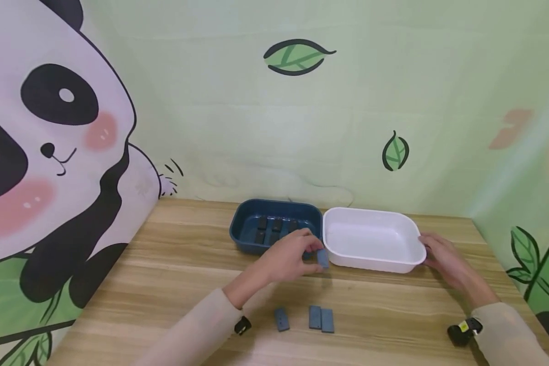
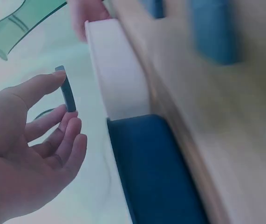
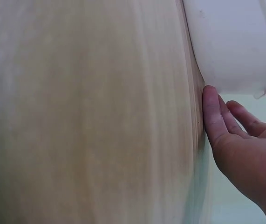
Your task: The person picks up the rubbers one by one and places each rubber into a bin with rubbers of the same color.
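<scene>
My left hand (image 1: 287, 258) pinches a small blue-grey tile (image 1: 322, 258) between thumb and fingertips, in front of where the two tubs meet. In the left wrist view that tile (image 2: 66, 91) shows edge-on, its ends between thumb and finger. The white tub (image 1: 370, 264) has bare insides, and my right hand (image 1: 448, 262) touches its right end. Seen from the right wrist, fairly straight fingers (image 3: 212, 109) lie low by the white wall (image 3: 237, 51), while another fingertip meets the rim. Beside it stands a dark blue tub (image 1: 251, 248) holding several dark tiles (image 1: 277, 224), partly hidden by my left hand.
Nearer me on the wooden table (image 1: 384, 320) lie three more tiles: a single one (image 1: 281, 319) and a side-by-side pair (image 1: 321, 318). Behind the tubs rises a green cloth backdrop (image 1: 238, 127) with leaves and a panda printed on it.
</scene>
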`<action>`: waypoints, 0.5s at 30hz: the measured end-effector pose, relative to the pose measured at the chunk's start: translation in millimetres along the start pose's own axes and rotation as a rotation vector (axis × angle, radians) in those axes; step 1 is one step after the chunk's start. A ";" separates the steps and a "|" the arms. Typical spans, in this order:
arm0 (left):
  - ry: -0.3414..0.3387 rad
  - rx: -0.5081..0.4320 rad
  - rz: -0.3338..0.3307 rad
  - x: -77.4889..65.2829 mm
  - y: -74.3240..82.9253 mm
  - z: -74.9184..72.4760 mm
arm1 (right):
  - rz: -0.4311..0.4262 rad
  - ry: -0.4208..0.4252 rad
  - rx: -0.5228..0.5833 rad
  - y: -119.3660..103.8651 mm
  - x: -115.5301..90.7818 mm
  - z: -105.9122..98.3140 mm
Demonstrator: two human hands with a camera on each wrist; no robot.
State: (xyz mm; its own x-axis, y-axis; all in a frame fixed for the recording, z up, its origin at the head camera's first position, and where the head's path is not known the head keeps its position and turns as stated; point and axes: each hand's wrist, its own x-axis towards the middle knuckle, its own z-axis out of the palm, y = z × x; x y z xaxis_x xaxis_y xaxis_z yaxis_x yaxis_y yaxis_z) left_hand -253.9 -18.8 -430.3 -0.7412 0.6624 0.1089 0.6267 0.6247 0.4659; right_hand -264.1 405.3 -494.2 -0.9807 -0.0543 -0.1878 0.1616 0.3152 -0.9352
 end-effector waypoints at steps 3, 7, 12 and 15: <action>0.007 0.015 0.006 22.4 4.0 -2.8 | -0.002 -0.006 0.004 1.1 1.6 2.4; 0.003 0.032 0.009 52.7 6.8 0.5 | 0.004 -0.011 0.000 2.4 1.0 2.1; -0.006 0.037 -0.001 85.0 2.3 11.7 | -0.001 -0.013 0.026 3.4 -1.8 -1.5; -0.010 0.050 -0.007 99.4 -1.9 18.0 | -0.008 -0.015 0.052 2.3 -2.4 -1.7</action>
State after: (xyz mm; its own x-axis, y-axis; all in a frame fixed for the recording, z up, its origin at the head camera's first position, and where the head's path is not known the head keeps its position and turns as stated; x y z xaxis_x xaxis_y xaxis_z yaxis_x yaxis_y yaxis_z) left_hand -324.4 53.3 -436.1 -0.7431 0.6621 0.0968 0.6332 0.6490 0.4216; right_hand -261.5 407.8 -495.4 -0.9804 -0.0709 -0.1840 0.1593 0.2649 -0.9510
